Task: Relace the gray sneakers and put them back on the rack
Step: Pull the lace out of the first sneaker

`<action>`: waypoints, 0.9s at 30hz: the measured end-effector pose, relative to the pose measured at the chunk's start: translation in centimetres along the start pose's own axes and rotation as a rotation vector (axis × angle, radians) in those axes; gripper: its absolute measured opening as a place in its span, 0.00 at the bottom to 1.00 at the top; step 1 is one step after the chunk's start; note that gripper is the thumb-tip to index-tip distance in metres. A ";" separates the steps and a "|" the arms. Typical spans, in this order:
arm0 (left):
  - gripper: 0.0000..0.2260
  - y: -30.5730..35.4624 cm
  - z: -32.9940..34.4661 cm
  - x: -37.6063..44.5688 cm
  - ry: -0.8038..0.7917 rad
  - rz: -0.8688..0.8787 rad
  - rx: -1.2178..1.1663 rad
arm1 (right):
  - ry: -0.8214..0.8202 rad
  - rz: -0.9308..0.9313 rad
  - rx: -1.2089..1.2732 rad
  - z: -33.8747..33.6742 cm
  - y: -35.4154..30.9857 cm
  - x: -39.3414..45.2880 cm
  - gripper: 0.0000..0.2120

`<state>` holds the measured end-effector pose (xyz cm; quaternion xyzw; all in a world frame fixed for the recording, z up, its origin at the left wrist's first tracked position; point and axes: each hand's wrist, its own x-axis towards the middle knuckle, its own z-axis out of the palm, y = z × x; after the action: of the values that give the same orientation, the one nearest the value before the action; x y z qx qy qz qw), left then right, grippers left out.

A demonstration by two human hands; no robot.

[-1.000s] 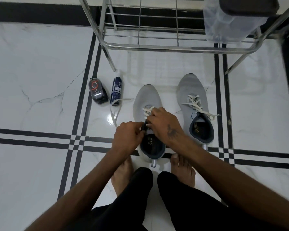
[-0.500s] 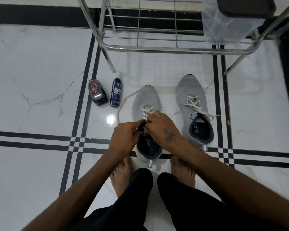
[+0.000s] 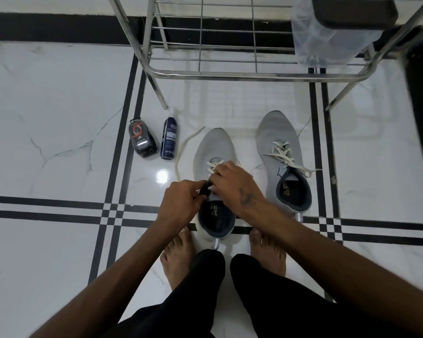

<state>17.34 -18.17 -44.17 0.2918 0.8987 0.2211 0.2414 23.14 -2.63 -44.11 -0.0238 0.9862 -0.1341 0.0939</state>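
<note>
The white marble floor [image 3: 59, 106], crossed by black lines, ran under a steel rack [image 3: 205, 74] whose lower shelf stood free, likely waiting for the pair. Both gray sneakers sat on the tiles just in front of it, toes toward the rack, within reach of the crouching person. The right sneaker [image 3: 282, 164] lay apart, its lace [image 3: 285, 154] crossed through the eyelets, the ends loose. The left sneaker [image 3: 214, 181] sat between the bare feet, probably to steady it. The left hand [image 3: 181, 203] pinched the dark tongue, fingers closed. The right hand [image 3: 232, 184] was curled over the eyelets; what it held I couldn't tell. A slack lace end [image 3: 181, 152] trailed past a dark bottle [image 3: 168, 137] and a polish container [image 3: 142, 140].
</note>
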 end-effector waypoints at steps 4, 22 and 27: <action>0.17 -0.2 0.1 -0.1 -0.002 -0.023 -0.054 | 0.142 0.267 0.213 -1.0 1.5 -0.3 0.04; 0.11 2.7 0.1 4.1 -0.008 0.064 0.227 | 0.024 0.486 0.585 1.7 0.9 -2.3 0.17; 0.06 1.9 -0.3 5.7 0.015 -0.045 0.040 | 0.080 0.482 0.543 1.9 1.5 -3.4 0.15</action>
<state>13.88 -13.24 -44.71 0.2746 0.9111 0.1997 0.2337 26.81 -1.39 -45.67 0.2406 0.8947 -0.3660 0.0871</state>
